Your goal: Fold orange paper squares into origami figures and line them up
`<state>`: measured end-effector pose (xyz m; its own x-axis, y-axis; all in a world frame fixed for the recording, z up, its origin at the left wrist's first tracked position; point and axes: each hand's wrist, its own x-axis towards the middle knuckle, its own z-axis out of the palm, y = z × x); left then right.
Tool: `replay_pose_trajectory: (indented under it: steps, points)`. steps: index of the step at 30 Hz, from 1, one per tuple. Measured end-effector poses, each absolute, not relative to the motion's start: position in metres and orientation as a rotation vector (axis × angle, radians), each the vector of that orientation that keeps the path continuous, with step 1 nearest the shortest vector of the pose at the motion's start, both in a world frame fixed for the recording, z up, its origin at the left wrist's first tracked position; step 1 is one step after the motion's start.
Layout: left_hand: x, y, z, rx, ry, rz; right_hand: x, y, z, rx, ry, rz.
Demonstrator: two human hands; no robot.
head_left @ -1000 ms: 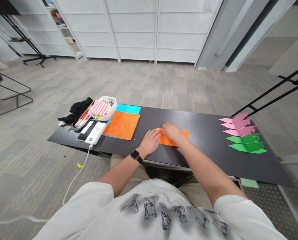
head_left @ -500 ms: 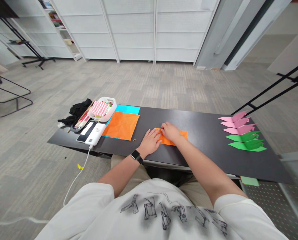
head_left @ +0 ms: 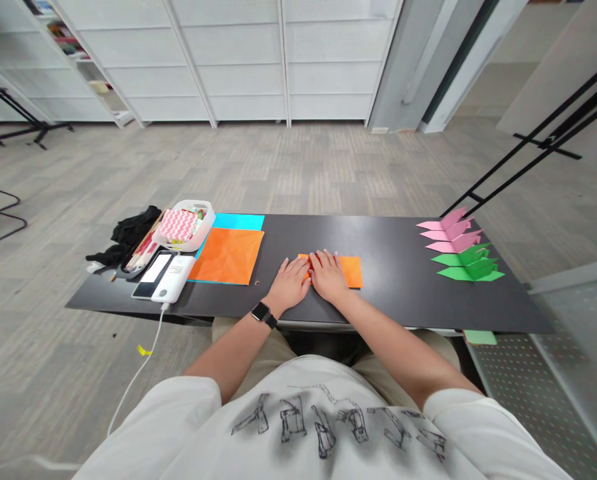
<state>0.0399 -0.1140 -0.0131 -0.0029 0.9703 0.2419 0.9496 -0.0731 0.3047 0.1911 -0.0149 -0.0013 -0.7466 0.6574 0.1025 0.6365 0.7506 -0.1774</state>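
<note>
On the table (head_left: 388, 293), a folded sheet (head_left: 353, 272) lies under the fingers of the left hand (head_left: 287, 287) and the right hand (head_left: 329, 277), with one end extending to their right. Left of the fingers, an upper sheet (head_left: 229, 257) rests on a lower sheet (head_left: 241, 221). Farther left are a power bank (head_left: 175, 279) and a phone (head_left: 153, 275), side by side, with a basket (head_left: 207, 223) beyond them. Well right of the fingers, folded figures (head_left: 455, 246) form a row. Far ahead of the fingers, across the floor (head_left: 298, 170), are cabinets (head_left: 248, 73).
</note>
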Motion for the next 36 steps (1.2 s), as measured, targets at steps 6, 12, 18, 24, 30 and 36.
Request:
replay_pose_trajectory:
  steps: [6, 12, 18, 24, 30, 36]
  points:
    - [0.039, -0.116, -0.013, 2.212, 2.095, 0.587, 0.203, -0.019, -0.009, -1.110, -2.818, 0.188]
    - [0.040, -0.117, -0.013, 2.214, 2.094, 0.588, 0.235, -0.014, -0.015, -1.191, -2.855, 0.128]
    - [0.040, -0.118, -0.012, 2.204, 2.091, 0.589, 0.294, 0.003, -0.019, -1.346, -2.831, 0.066]
    - [0.041, -0.109, -0.012, 2.127, 2.140, 0.620, 0.344, 0.030, -0.009, -1.554, -2.599, 0.122]
    - [0.052, -0.092, -0.010, 2.112, 2.250, 0.593, 0.310, 0.017, -0.007, -1.073, -2.773, 0.196]
    - [0.074, -0.071, -0.008, 2.140, 2.275, 0.516, 0.294, 0.013, -0.018, -1.020, -2.702, 0.290]
